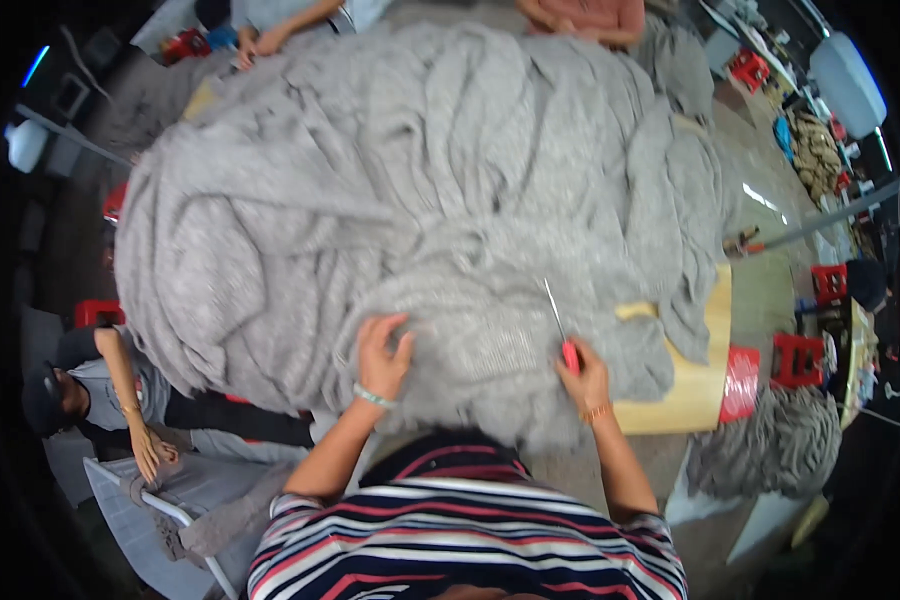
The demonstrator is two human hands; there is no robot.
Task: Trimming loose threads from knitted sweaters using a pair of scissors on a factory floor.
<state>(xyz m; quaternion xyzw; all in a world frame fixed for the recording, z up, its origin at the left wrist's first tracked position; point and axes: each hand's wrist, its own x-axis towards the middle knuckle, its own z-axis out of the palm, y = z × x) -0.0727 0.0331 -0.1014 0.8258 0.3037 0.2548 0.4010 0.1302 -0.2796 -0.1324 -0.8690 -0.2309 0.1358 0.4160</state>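
A large heap of grey knitted fabric (510, 330) spreads in folds over the table before me. My right hand (585, 380) is closed round the red handle of a thin-shafted metal tool (554, 308). Its slim shaft points away from me over the knit, and I cannot make out the tip's shape. My left hand (383, 355) is over the near part of the fabric with thumb and fingers apart, holding nothing. Whether it touches the cloth I cannot tell.
Bare wooden tabletop (705, 385) shows at the right. Beyond it are a red stool (799, 360) and a grey fabric pile (770, 445). A person (120, 390) sits at the left by a grey cloth-lined frame (160, 530). Other people's arms (290, 28) rest at the far edge.
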